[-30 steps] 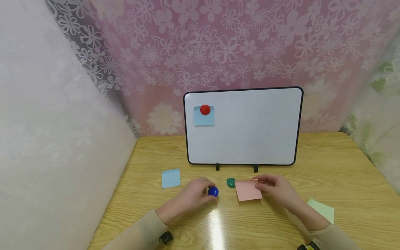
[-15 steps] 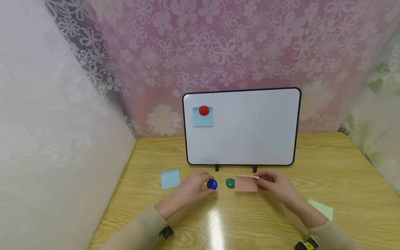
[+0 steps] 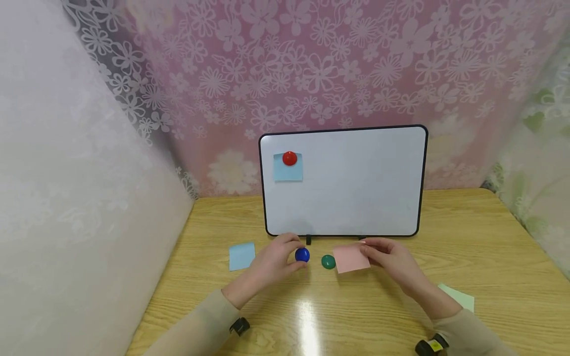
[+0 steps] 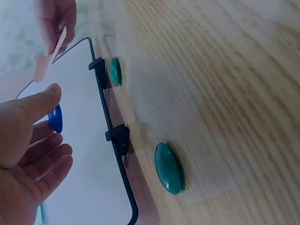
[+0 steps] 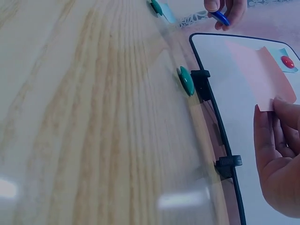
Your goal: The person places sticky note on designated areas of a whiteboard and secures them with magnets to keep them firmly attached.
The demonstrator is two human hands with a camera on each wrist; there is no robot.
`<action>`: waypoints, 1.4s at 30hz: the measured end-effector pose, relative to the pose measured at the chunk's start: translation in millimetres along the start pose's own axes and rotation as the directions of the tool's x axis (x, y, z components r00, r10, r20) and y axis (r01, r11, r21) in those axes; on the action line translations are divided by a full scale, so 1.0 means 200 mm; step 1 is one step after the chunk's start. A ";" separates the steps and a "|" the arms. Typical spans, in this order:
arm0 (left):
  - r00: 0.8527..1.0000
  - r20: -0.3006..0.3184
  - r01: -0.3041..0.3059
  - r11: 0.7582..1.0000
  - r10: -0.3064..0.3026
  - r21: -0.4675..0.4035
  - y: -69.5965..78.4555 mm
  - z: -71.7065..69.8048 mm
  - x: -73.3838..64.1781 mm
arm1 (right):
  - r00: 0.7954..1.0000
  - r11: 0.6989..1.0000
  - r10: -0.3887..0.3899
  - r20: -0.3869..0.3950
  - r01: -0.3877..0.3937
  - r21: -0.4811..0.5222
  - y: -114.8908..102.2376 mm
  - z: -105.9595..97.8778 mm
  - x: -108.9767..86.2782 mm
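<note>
Blue magnet (image 3: 302, 255) pinched in left hand (image 3: 273, 263), fingers its width apart; right hand (image 3: 393, 258) nearly closed, pinching pink note (image 3: 350, 259).

Site: curtained-off tabletop work spot; home or office, cannot tell. Evidence: wood-grain table (image 3: 356, 316), flowered cloth on 3 sides (pink hanging (image 3: 311, 74) behind, whitish hanging (image 3: 89, 198) left, green-patterned hanging (image 3: 541, 163) right). Desk stationery: whiteboard (image 3: 365, 183), pink sticky note (image 3: 351, 259)

The board (image 3: 352, 188) (magnet (image 3: 289, 158) on note (image 3: 288, 174), upper left) stands behind the hands (image 3: 276, 259) (image 3: 394, 259).
</note>
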State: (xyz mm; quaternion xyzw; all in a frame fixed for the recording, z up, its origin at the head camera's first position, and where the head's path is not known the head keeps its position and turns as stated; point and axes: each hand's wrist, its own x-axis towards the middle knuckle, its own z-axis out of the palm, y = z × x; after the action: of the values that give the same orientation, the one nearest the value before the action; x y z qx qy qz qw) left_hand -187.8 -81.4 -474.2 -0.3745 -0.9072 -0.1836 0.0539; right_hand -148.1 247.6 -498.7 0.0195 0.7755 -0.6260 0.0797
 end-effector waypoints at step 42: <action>0.985 -0.171 -0.022 0.990 -0.002 -0.137 0.01 0.01 0.14 | 0.990 0.993 -0.017 -0.138 0.033 0.115 -0.19 0.00 0.22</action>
State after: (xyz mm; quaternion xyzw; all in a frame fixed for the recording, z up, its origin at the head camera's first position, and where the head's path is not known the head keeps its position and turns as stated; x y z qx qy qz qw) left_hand -206.0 -59.8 -468.8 -0.3648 -0.8825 -0.2774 0.1061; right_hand -196.3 236.2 -468.1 0.0573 0.7413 -0.6685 0.0173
